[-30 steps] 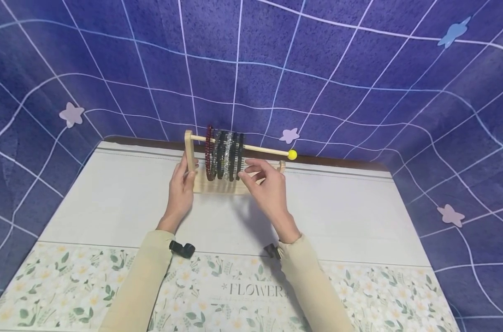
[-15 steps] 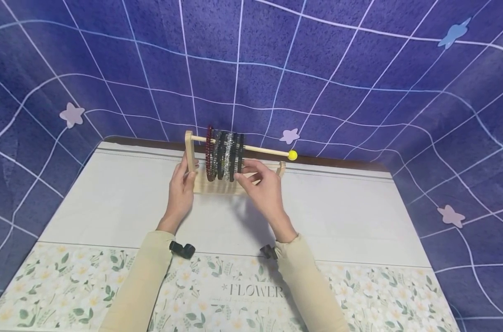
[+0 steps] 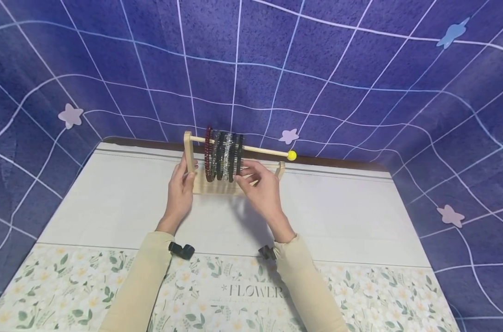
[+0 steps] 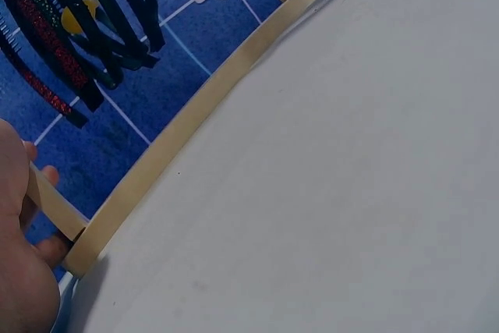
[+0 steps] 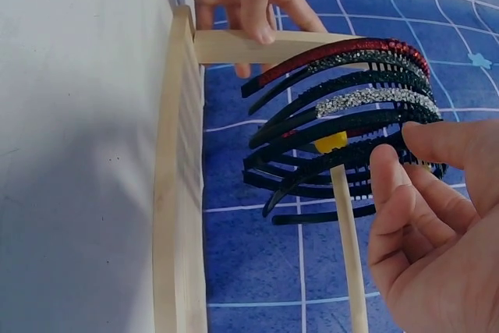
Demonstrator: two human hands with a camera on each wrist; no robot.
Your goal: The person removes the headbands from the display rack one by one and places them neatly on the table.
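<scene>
A wooden headband stand (image 3: 201, 188) stands at the table's back edge. Several headbands (image 3: 220, 157) hang side by side on its rod (image 3: 263, 150), red glitter at the left, then black, dark and silver ones. My left hand (image 3: 180, 191) grips the stand's left post, thumb in front and fingers behind. At the right end of the row, my right hand (image 3: 264, 189) pinches a black headband (image 5: 312, 165) between thumb and fingers. The right wrist view shows the headbands' comb teeth and open lower ends.
The rod ends at the right in a yellow ball (image 3: 292, 155). A shorter right post (image 3: 281, 169) rises behind my right hand. A white and floral mat (image 3: 342, 216) covers the table, and a blue gridded cloth (image 3: 338, 60) with stars hangs behind.
My right hand has shifted slightly left, its thumb and fingers coming onto the rightmost headband. The left hand stays on the post, and the headbands keep nearly the same place.
</scene>
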